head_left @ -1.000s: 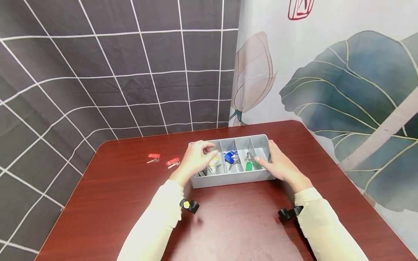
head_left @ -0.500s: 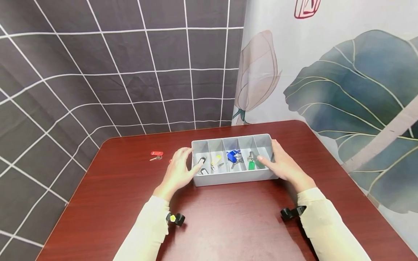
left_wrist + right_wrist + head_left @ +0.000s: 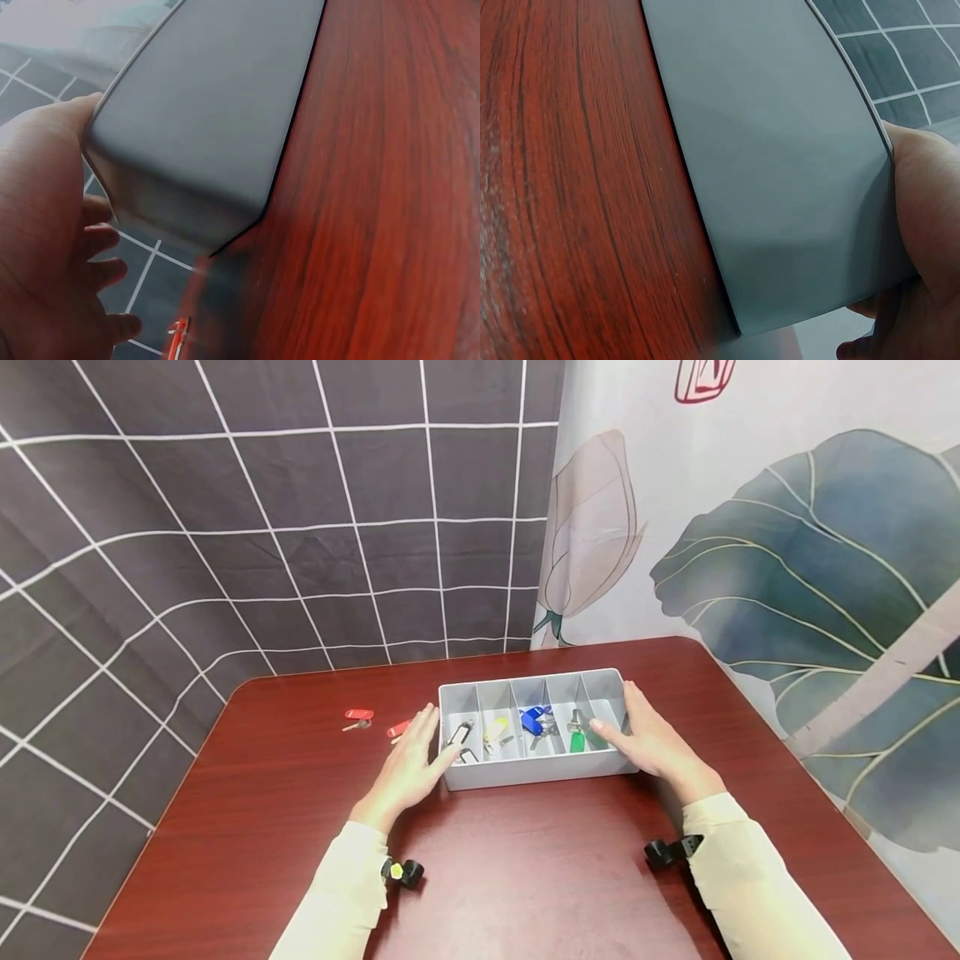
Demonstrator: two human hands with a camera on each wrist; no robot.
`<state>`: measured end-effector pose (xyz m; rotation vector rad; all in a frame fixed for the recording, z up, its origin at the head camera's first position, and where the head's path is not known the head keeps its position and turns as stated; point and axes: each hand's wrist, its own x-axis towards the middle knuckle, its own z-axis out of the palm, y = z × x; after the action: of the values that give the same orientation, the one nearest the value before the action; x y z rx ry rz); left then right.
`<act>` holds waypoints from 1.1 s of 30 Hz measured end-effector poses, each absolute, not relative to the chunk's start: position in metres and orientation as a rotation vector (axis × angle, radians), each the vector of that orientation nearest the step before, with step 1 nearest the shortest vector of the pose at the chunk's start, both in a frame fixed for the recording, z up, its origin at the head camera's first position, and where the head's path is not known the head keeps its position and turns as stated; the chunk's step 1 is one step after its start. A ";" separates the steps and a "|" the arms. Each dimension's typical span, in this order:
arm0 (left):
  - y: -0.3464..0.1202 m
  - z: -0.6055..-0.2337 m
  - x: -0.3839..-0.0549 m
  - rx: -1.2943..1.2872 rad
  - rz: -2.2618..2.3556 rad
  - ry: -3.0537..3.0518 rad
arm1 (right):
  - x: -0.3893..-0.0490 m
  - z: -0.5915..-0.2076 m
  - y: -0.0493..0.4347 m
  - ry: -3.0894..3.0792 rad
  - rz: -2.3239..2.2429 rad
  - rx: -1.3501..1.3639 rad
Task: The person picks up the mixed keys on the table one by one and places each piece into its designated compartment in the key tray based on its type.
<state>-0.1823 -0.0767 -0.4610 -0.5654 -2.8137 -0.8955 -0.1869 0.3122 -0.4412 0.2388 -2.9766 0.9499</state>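
A long grey tray [image 3: 540,770] with several compartments stands on the table between both hands. My left hand [image 3: 402,777] is at its left end, thumb over the front corner rim and fingers along the outer end wall. On the right end my right hand [image 3: 656,742] grips the wall, thumb inside and fingers outside. From left to right the tray holds keys with black-and-white tags [image 3: 460,733], a yellow tag [image 3: 496,728], blue tags [image 3: 532,722] and a green tag [image 3: 577,742]. The wrist views show the tray's front wall [image 3: 202,90] close up.
Two red-tagged keys lie left of the tray: one red tag [image 3: 359,714] farther out, another red tag [image 3: 397,729] partly behind my left fingers. The dark red table [image 3: 525,860] ends at a grey gridded curtain [image 3: 337,560] and a white floral curtain [image 3: 600,527].
My left hand has left the space over the left compartments, moved left and settled against the tray's left end. My right hand keeps its place on the right end.
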 end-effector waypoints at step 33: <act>-0.138 -0.461 -0.182 -0.610 -0.869 -2.807 | -0.196 -0.444 0.252 -2.971 0.918 0.256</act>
<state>-0.1815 -0.1377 -0.4613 -0.6105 -2.8068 -0.8688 -0.1955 0.2524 -0.4438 0.2561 -2.9711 0.9179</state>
